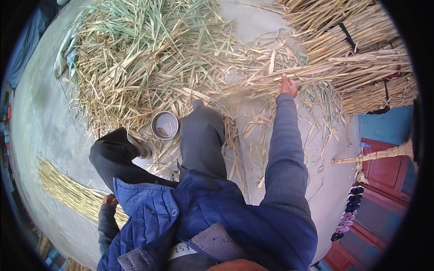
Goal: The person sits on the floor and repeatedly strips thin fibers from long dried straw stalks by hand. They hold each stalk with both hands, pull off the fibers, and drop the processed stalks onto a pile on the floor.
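The right hand [288,86] is stretched out in front at the end of a grey knitted sleeve [285,149], and its fingers are closed around a long pale reed stalk [316,70]. The stalk runs from the hand toward the right, where it meets the bundled reeds [361,49] stacked at the upper right and tied with dark straps. Loose husks and leaves [262,122] lie scattered on the concrete floor [40,117] just below and beside the hand.

The left hand [110,199] is low at the person's side, close against a bundle of cleaned stalks [68,189] that lies on the floor to the left. The hand is small and partly hidden behind the blue padded vest [217,217], so I cannot tell whether its fingers are spread or closed.

Between the person's knees stands a round metal bowl [165,125], touching the edge of a big heap of green and straw-coloured leaves [144,54] that fills the upper left. At the far right a straw broom [379,155] lies against a red door [384,174], with sandals [350,212] near it.
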`<action>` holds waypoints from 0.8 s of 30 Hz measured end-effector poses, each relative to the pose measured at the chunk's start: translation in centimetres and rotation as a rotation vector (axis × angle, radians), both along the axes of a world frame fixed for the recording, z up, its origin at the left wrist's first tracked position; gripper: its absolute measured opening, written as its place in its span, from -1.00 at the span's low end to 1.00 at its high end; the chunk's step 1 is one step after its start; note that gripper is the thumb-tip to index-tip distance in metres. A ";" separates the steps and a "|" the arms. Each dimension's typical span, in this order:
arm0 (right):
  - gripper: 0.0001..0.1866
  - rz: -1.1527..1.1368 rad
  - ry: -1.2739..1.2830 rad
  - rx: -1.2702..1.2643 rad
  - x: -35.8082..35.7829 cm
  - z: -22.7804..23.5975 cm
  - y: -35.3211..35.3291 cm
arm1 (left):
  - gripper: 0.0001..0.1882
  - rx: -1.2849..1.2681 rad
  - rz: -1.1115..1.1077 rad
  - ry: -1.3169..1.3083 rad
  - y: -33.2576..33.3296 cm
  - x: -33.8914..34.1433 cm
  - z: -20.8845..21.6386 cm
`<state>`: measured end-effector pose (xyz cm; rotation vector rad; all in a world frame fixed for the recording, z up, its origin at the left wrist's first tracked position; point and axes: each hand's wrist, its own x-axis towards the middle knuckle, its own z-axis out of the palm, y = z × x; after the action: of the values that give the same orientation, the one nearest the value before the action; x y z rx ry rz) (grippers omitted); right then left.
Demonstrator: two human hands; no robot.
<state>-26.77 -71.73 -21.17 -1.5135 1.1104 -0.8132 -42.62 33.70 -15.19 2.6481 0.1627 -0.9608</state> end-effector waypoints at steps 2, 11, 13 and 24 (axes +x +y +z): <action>-0.56 0.086 0.183 0.069 0.3 -1.8 -3.1 | -0.70 -0.062 0.118 0.070 -1.1 -0.8 0.7; -0.41 0.366 -0.011 0.388 3.6 2.6 -8.7 | -0.68 0.067 0.143 0.144 -8.3 -2.4 4.0; -0.39 0.543 -0.195 0.385 5.1 6.9 -7.0 | -0.68 0.041 0.212 0.185 -8.7 -3.6 3.3; -0.49 0.735 -0.305 0.559 20.0 18.3 7.7 | -0.65 -0.062 0.304 0.053 -4.1 -6.5 -1.4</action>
<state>-6.82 -64.00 -2.85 -1.1348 0.4291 -0.1789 -49.17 29.57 -16.54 2.4492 0.5225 -0.9171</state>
